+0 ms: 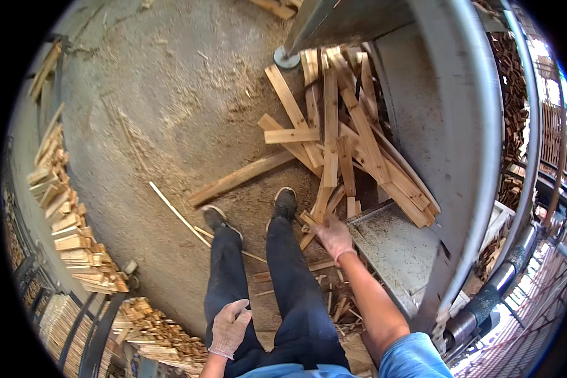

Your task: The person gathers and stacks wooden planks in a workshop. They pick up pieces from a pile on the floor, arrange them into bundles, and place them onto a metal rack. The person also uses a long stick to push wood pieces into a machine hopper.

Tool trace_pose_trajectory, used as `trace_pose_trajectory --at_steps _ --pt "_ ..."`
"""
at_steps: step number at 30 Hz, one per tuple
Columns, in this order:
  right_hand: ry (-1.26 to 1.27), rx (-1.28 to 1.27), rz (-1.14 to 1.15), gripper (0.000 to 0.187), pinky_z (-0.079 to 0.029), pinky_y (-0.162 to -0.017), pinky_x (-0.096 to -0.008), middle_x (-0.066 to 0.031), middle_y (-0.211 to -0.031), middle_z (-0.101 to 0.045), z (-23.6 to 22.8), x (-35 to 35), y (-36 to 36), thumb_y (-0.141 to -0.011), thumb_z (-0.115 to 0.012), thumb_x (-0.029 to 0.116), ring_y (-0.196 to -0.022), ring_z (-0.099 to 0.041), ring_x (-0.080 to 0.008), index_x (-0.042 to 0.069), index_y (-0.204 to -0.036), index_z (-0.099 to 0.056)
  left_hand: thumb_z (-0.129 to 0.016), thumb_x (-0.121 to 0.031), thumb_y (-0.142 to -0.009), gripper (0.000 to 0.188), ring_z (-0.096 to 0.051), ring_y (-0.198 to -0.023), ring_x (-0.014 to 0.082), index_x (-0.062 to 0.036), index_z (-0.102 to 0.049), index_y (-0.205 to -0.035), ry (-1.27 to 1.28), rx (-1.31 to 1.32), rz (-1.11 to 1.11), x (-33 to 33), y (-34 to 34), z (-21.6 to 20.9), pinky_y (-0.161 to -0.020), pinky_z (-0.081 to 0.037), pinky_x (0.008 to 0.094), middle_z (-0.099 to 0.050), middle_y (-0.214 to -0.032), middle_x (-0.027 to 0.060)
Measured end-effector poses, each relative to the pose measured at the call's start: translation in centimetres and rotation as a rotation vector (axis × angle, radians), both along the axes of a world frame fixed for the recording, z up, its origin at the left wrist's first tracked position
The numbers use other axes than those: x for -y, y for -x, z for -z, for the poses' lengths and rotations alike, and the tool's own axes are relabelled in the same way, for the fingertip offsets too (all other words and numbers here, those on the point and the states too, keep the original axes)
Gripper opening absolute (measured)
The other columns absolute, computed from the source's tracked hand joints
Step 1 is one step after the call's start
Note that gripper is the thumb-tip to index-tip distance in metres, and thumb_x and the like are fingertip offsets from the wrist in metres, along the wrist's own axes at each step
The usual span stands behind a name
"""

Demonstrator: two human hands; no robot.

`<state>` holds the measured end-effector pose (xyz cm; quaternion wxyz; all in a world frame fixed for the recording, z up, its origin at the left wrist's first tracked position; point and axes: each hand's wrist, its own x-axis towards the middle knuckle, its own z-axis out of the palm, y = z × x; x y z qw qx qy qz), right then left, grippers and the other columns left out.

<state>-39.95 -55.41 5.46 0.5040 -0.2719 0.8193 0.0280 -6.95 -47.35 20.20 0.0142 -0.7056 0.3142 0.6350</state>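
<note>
My right hand (335,237), in a pale work glove, reaches down to the front of a heap of wooden boards (331,120). Its fingers are closed round the end of a wooden slat (308,218); part of the grip is hidden by the hand itself. Beside my thigh, my left hand (231,327) hangs, also gloved. Its fingers are curled in, with nothing showing in them. The boards lie crisscrossed on the floor and lean against a grey metal machine housing (447,126).
A loose plank (242,178) lies ahead of my shoes, with a thin pale strip (177,212) to its left. Stacked wood pieces (69,227) line the left side. A metal ledge (390,252) stands by my right arm. Sawdust and offcuts litter the floor.
</note>
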Motion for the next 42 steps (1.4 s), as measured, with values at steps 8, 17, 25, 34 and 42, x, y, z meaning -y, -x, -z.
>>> trace_pose_trajectory --at_steps 8,17,25,34,42 --pt "0.241 -1.028 -0.748 0.091 -0.045 -0.106 -0.0551 -0.0277 -0.144 -0.050 12.5 8.3 15.2 -0.080 -0.078 0.038 -0.127 -0.054 -0.0415 0.000 -0.151 -0.037 -0.064 -0.016 -0.096 0.033 -0.067 -0.095 0.0148 0.0010 -0.068 -0.124 -0.183 -0.072 0.062 0.4 3.3 12.5 -0.086 -0.052 0.0276 -0.074 -0.105 0.0103" --pt "-0.254 -0.825 -0.688 0.086 -0.053 -0.099 -0.0460 -0.0243 -0.130 -0.064 14.4 11.9 21.5 -0.071 -0.080 0.035 -0.120 -0.064 -0.0384 0.003 -0.144 -0.049 -0.064 -0.017 -0.098 0.038 -0.058 -0.078 0.0076 0.0047 -0.063 -0.129 -0.186 -0.163 -0.185 0.4 2.6 17.7 -0.073 -0.049 0.0236 -0.064 -0.087 0.0011" --pt "-0.157 -0.332 -0.262 0.070 -0.052 -0.099 -0.0434 -0.0310 -0.119 -0.068 6.9 12.0 14.4 -0.076 -0.077 0.035 -0.114 -0.067 -0.0393 -0.008 -0.128 -0.059 -0.068 -0.020 -0.095 0.042 -0.066 -0.101 0.0156 0.0021 -0.064 -0.130 -0.184 -0.326 -0.063 6.2 6.9 16.6 -0.092 -0.051 0.0281 -0.072 -0.108 0.0093" --pt "0.170 0.286 0.694 0.056 -0.056 -0.084 -0.0322 -0.0140 -0.103 -0.067 1.5 2.2 -2.3 -0.080 -0.076 0.022 -0.091 -0.066 -0.0219 -0.006 -0.126 -0.058 -0.071 -0.047 -0.093 0.091 -0.053 -0.125 0.0217 0.0021 -0.029 -0.156 -0.197 -0.941 -0.243 6.3 15.1 17.4 -0.109 -0.041 0.0321 -0.055 -0.140 0.0162" --pt "0.158 0.595 0.166 0.066 -0.055 -0.091 -0.0349 -0.0209 -0.107 -0.072 9.1 7.2 -11.7 -0.080 -0.081 0.035 -0.098 -0.070 -0.0267 -0.007 -0.126 -0.060 -0.076 -0.023 -0.089 0.040 -0.070 -0.090 0.0181 -0.0015 -0.064 -0.120 -0.013 -0.313 -0.221 8.5 6.6 20.4 -0.080 -0.057 0.0325 -0.072 -0.100 0.0111"
